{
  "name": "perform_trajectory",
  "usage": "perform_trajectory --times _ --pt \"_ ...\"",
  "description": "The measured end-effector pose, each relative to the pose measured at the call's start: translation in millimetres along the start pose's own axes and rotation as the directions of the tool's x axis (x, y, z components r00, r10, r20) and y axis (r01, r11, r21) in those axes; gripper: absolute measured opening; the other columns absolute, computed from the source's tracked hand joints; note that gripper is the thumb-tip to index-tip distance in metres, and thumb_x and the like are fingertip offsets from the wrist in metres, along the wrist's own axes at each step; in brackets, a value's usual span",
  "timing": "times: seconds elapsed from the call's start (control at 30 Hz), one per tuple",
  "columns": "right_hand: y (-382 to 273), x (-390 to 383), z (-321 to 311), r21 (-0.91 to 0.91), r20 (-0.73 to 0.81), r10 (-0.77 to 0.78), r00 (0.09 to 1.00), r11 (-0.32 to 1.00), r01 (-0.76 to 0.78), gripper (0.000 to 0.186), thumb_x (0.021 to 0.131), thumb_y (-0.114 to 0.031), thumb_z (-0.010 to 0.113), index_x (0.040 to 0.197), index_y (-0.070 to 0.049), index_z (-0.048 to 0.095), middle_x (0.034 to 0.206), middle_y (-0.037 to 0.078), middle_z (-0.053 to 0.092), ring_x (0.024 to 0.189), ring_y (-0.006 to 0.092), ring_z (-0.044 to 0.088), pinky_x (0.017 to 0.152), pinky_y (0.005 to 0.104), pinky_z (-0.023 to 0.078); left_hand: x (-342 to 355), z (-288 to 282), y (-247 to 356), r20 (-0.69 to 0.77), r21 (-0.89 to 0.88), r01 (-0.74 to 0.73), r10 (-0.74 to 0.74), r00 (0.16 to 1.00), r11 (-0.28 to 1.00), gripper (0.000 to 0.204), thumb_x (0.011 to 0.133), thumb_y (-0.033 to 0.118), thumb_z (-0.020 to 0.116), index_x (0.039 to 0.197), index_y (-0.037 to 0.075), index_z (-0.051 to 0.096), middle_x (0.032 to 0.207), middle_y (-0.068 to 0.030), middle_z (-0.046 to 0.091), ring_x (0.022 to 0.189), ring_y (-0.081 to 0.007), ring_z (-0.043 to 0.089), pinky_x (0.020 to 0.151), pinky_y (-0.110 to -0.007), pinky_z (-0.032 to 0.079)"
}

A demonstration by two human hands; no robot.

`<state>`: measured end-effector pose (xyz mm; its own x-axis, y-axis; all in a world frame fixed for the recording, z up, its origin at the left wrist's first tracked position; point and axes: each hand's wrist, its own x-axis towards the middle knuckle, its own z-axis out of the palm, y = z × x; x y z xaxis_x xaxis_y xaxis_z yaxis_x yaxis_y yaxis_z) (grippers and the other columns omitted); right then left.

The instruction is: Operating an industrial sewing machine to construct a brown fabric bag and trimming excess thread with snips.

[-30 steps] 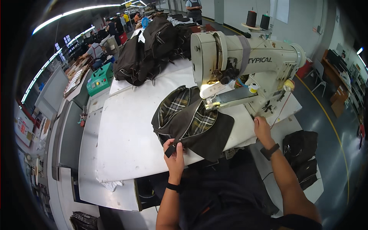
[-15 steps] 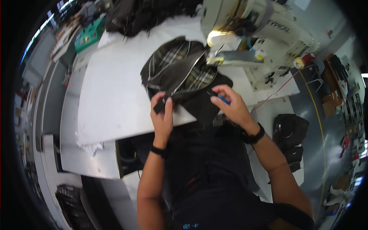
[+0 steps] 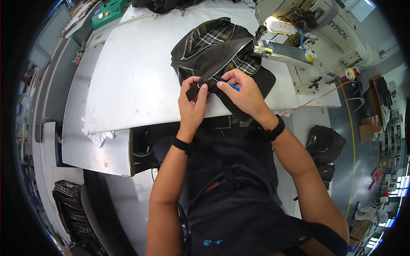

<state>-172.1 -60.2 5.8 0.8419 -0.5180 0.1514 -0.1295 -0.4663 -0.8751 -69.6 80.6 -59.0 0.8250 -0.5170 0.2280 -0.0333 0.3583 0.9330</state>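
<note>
A dark brown bag, unfinished-looking, with plaid lining and pale zippers, lies on the white table beside the sewing machine. At its near corner, my left hand pinches a dark fabric end between thumb and fingers. A small pointed tool with a blue handle sits in my right hand, gripped between thumb and fingers. Its thin dark tip reaches toward the zipper end next to my left fingertips. Whether the tip touches the cloth cannot be made out. The machine's arm end is close to the bag's upper right.
The white table has a cut front edge before my body. Dark bags are stacked low at right, and folded plaid-lined pieces at lower left. A green box stands far left. A red cord runs from the thread spool.
My right hand has moved left with the blue-handled tool, closing in on my left hand at the zipper end. The head view has shifted, so the table and bag appear higher.
</note>
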Motion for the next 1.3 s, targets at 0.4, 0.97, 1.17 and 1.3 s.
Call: perform_trajectory --times 0.4,0.97,1.17,1.3 --pt "-3 -1 9 0.214 0.058 -0.089 0.994 0.974 0.075 0.017 0.095 -0.011 0.074 0.104 0.0 0.065 0.09 0.001 0.067 0.082 0.0047 0.06 0.074 0.0204 0.048 -1 -1 -1 0.005 -0.068 -0.048 0.048 0.999 0.997 0.03 0.103 0.012 0.064 0.128 0.0 0.056 0.104 -0.0045 0.066 0.086 -0.0084 0.065 0.075 -0.024 0.053" --pt "-1 37 -49 -0.14 0.268 -0.117 0.956 0.977 0.159 0.029 0.089 -0.023 0.082 0.105 -0.003 0.069 0.086 -0.003 0.063 0.08 0.0052 0.057 0.073 0.0238 0.048 1 -2 0 -0.004 -0.004 0.024 -0.024 1.0 1.0 0.028 0.105 0.019 0.061 0.126 0.001 0.057 0.093 -0.0027 0.066 0.08 -0.0073 0.063 0.071 -0.023 0.052" --pt "-1 31 -47 -0.113 0.253 -0.245 0.936 0.953 0.28 0.028 0.088 -0.022 0.082 0.106 -0.004 0.07 0.096 0.0 0.064 0.085 0.0088 0.06 0.076 0.0247 0.049 2 -3 -3 0.014 -0.005 0.005 -0.005 1.0 1.0 0.028 0.106 0.019 0.06 0.126 0.001 0.056 0.092 -0.003 0.067 0.08 -0.0078 0.063 0.071 -0.024 0.052" --pt "-3 31 -41 -0.146 0.212 -0.279 0.936 0.938 0.313 0.028 0.087 -0.021 0.082 0.106 -0.005 0.07 0.099 0.002 0.064 0.087 0.0102 0.06 0.077 0.0257 0.049 2 -3 -3 0.014 0.038 0.0 0.0 1.0 0.999 0.028 0.106 0.018 0.059 0.127 0.001 0.056 0.095 -0.0036 0.067 0.081 -0.0081 0.064 0.071 -0.024 0.053"
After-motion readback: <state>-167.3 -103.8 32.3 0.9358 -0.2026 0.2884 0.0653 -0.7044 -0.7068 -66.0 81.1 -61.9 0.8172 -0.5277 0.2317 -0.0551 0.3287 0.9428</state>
